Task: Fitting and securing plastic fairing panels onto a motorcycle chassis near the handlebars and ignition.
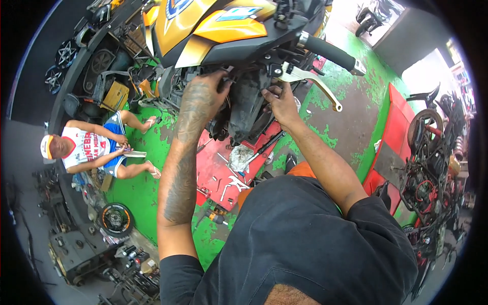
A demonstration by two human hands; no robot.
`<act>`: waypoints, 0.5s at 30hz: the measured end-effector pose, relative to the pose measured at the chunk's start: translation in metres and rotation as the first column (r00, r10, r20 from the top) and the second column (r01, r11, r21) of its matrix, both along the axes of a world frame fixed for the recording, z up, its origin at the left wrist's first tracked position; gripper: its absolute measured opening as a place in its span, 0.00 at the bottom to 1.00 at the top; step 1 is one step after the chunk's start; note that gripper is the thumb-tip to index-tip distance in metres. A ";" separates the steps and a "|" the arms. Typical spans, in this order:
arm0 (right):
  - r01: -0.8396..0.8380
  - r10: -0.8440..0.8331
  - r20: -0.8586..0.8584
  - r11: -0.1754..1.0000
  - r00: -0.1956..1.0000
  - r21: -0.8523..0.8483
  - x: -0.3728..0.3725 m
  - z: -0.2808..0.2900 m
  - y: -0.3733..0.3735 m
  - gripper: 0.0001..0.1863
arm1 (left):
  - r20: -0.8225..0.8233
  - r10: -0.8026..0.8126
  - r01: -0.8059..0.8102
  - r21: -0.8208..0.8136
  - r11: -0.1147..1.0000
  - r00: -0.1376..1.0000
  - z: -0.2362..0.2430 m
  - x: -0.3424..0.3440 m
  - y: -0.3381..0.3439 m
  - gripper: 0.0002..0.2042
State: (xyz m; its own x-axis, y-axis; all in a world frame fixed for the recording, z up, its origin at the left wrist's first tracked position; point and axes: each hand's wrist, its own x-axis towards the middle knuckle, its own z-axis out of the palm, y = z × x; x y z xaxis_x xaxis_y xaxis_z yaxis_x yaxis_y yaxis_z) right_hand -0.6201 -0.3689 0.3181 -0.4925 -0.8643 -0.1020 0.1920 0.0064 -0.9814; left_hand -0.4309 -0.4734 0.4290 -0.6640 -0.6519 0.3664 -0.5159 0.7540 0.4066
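Note:
A yellow and black motorcycle front (218,33) fills the top of the head view. My left hand (203,96) reaches up under the lower edge of its fairing, thumb and forefinger bent toward each other; what they pinch is hidden. Between my hands hangs a dusty black plastic panel (247,96). My right hand (280,104) is curled at that panel's right edge, its fingertips against it. Just above the right hand, a silver brake lever (312,79) sticks out beside the black handlebar grip (330,52).
Below the motorcycle, a red platform (213,165) carries several wrenches (231,185), a crumpled rag (240,158) and a ratchet (267,147). A power drill (216,217) lies nearby. A seated person (91,145) is at left, near a wheel (116,219). A stripped motorcycle (432,168) stands at right.

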 end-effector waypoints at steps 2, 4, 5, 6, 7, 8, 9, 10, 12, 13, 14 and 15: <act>-0.004 0.004 0.003 1.000 1.000 -0.005 -0.001 -0.001 0.001 0.25 | -0.053 0.048 -0.051 -0.073 0.996 0.997 -0.007 0.002 -0.001 0.13; -0.028 0.027 -0.009 0.999 1.000 -0.030 -0.002 -0.004 0.000 0.24 | -0.199 0.136 -0.147 -0.039 0.988 0.971 -0.015 0.009 0.003 0.12; -0.017 0.017 -0.008 1.000 1.000 -0.025 -0.002 -0.005 0.000 0.25 | -0.309 0.197 -0.196 0.035 0.980 0.931 -0.017 0.013 0.004 0.12; -0.006 0.006 -0.013 1.000 1.000 -0.028 -0.001 -0.007 -0.001 0.25 | -0.411 0.269 -0.240 0.121 0.963 0.871 -0.020 0.016 0.005 0.12; 0.001 -0.001 -0.009 1.000 1.000 -0.008 -0.001 -0.008 -0.001 0.26 | -0.455 0.308 -0.250 0.185 0.950 0.835 -0.021 0.017 0.004 0.11; 0.011 -0.012 -0.032 1.000 0.999 -0.017 0.000 -0.007 -0.001 0.25 | -0.476 0.254 -0.221 0.124 0.967 0.842 -0.023 0.018 0.005 0.11; 0.016 -0.016 -0.048 1.000 0.999 -0.009 0.002 -0.006 0.000 0.24 | -0.486 0.236 -0.219 0.092 0.971 0.842 -0.025 0.017 0.007 0.11; 0.027 -0.027 -0.065 1.000 0.998 0.007 0.004 -0.003 0.002 0.24 | -0.500 0.202 -0.204 0.051 0.978 0.842 -0.027 0.017 0.007 0.10; 0.179 -0.212 -0.365 0.976 0.906 -0.124 0.011 0.006 0.009 0.20 | -0.495 0.208 -0.189 0.089 0.978 0.843 -0.030 0.016 0.007 0.09; 0.229 -0.276 -0.490 0.961 0.827 -0.155 0.016 0.012 0.014 0.19 | -0.509 0.194 -0.174 0.086 0.981 0.839 -0.031 0.015 0.005 0.09; 0.100 -0.184 -0.554 0.979 0.812 -0.179 0.020 0.018 0.020 0.17 | -0.525 0.178 -0.159 0.081 0.984 0.832 -0.032 0.014 0.002 0.10; -0.043 -0.055 -0.612 0.989 0.789 -0.144 0.024 0.024 0.029 0.16 | -0.534 0.171 -0.149 0.085 0.985 0.828 -0.034 0.013 0.000 0.10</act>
